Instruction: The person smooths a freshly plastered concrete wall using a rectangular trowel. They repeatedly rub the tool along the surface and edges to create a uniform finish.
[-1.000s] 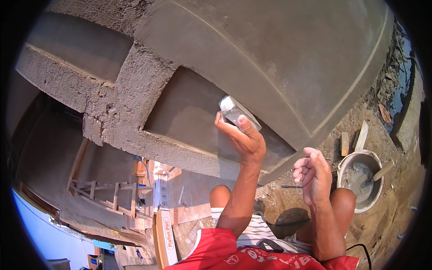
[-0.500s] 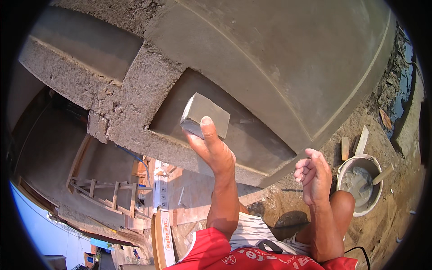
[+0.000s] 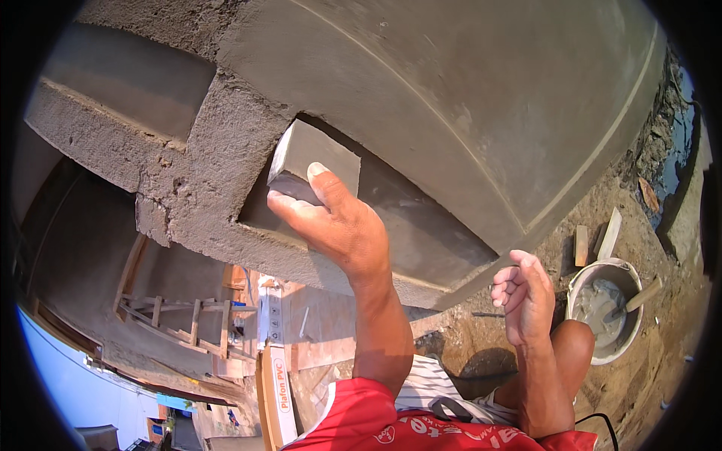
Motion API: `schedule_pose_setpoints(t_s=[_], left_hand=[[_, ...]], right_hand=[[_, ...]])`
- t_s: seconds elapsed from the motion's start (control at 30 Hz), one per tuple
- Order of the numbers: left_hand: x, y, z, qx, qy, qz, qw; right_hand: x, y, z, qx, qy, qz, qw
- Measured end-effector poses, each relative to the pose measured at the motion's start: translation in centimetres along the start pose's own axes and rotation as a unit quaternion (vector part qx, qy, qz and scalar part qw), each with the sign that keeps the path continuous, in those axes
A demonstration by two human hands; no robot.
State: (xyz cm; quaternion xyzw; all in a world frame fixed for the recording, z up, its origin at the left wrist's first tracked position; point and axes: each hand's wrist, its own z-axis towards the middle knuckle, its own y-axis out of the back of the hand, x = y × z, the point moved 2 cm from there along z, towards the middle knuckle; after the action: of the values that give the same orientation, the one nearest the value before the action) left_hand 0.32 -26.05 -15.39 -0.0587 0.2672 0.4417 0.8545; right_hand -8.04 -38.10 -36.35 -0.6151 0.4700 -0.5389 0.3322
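My left hand [image 3: 338, 225] grips a grey rectangular block [image 3: 322, 154] with a paler, dusty end, thumb over its near face and fingers beneath. The block is at the left end of a recessed niche [image 3: 406, 233] in a grey plastered wall; whether it touches the niche's inside I cannot tell. By the niche's lower right corner, my right hand [image 3: 529, 297] hangs above my knee, its fingers loosely curled in with nothing seen in them.
A bucket [image 3: 573, 301] of wet grey mortar with a wooden-handled tool [image 3: 643, 294] stands at the right. Two wood offcuts [image 3: 581, 246] lie behind it. Rough wall edges [image 3: 226, 143] frame the niche. A wooden frame [image 3: 192, 323] and a long carton [image 3: 279, 391] are at the lower left.
My left hand has moved up and left with the block, from the niche's front toward its upper left corner. My right hand has stayed almost in place. The view has shifted slightly.
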Motion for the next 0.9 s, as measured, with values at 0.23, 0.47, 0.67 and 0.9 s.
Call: schedule_pose_setpoints(t_s=[0.23,0.47,0.67,0.9], left_hand=[[-0.2,-1.7,-0.2,0.053,-0.075,0.111,0.99],[-0.5,-2.0,-0.6,0.108,-0.042,0.117,0.986],[1.8,-2.3,-3.6,0.106,-0.097,0.149,0.978],[4.6,-2.3,-7.2,0.17,-0.025,0.078,0.982]], right_hand=[[0.2,0.3,0.5,-0.006,-0.009,0.015,1.0],[0.9,1.0,0.6,-0.011,-0.005,0.025,1.0],[1.4,1.4,0.6,-0.019,-0.013,0.042,0.999],[2.0,1.7,0.2,-0.013,-0.023,0.054,0.998]])
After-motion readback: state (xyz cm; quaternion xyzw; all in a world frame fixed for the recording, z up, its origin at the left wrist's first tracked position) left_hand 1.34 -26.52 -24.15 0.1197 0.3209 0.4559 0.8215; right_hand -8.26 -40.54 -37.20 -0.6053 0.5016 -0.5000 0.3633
